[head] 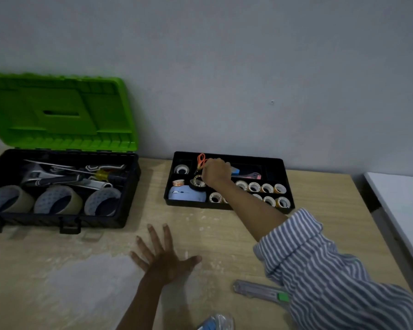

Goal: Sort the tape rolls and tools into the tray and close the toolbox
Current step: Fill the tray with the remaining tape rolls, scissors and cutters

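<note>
Tape rolls and tools fill two containers at the far side of the table (57, 270), but one tool lies nearest: a grey utility knife (260, 290) with a green slider, its end hidden under the striped sleeve (332, 270). A bit of clear plastic with blue in it (216, 322) pokes in at the bottom edge.

Just beyond, the left hand (163, 256) lies palm down on the bare wood, fingers straight and spread wide.

The right arm stretches forward over the front rim of the black tray (248, 158). The right hand (216, 172) hangs above the tray's middle, fingers bunched and curled downward against the orange scissors (200, 160); whether they grip the scissors cannot be told.

In the tray's front compartments stand two rows of small tape rolls (266, 188), and to the left a pale blue object (187, 196) and a dark roll (198, 182). One more small roll sits in the back left compartment.

Left of the tray and well apart from it, the toolbox (57, 220) stands open, its green lid (57, 110) upright against the wall. Three large tape rolls (57, 202) line its front; behind them lie a wrench (34, 173) and a yellow-handled screwdriver (103, 173).
</note>
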Demonstrator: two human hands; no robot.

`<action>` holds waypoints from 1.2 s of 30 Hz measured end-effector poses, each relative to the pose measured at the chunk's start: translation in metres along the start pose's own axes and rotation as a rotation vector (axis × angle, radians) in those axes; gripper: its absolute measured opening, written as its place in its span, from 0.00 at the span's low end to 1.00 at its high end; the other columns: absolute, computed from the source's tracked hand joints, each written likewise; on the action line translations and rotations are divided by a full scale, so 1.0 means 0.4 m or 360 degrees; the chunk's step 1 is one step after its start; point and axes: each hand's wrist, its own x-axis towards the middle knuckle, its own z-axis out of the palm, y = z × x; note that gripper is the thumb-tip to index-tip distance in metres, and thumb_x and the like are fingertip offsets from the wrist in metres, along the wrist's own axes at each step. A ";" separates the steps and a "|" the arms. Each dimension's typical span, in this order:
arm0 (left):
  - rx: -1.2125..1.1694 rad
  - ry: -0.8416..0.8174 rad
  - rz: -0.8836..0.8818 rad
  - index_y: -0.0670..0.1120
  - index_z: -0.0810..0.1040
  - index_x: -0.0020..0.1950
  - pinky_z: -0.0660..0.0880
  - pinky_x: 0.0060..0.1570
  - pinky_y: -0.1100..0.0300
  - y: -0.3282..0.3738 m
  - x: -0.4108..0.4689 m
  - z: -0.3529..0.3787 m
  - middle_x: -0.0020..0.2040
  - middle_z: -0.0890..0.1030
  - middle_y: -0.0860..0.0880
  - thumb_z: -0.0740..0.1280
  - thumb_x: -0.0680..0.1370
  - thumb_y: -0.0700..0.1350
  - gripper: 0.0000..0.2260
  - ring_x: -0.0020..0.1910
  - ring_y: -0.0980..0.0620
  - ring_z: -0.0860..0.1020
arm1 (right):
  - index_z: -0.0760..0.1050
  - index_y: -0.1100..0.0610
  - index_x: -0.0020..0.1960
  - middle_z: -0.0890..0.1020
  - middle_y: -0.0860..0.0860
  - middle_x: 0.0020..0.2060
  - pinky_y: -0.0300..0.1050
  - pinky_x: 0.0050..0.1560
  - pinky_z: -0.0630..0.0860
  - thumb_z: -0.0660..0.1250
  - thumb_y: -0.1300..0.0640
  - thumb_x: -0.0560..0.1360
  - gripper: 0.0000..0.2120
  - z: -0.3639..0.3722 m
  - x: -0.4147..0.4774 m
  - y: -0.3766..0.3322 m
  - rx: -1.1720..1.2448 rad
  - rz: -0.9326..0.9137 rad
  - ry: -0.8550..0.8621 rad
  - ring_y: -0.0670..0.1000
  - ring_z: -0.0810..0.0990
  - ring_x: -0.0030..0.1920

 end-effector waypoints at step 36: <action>-0.0006 0.0427 0.0018 0.54 0.36 0.77 0.35 0.70 0.35 0.040 -0.091 0.027 0.77 0.32 0.44 0.55 0.59 0.80 0.56 0.75 0.36 0.34 | 0.76 0.57 0.52 0.79 0.56 0.50 0.43 0.45 0.68 0.75 0.48 0.68 0.19 0.001 -0.580 0.413 0.0081 -0.0489 -0.0658 0.52 0.74 0.46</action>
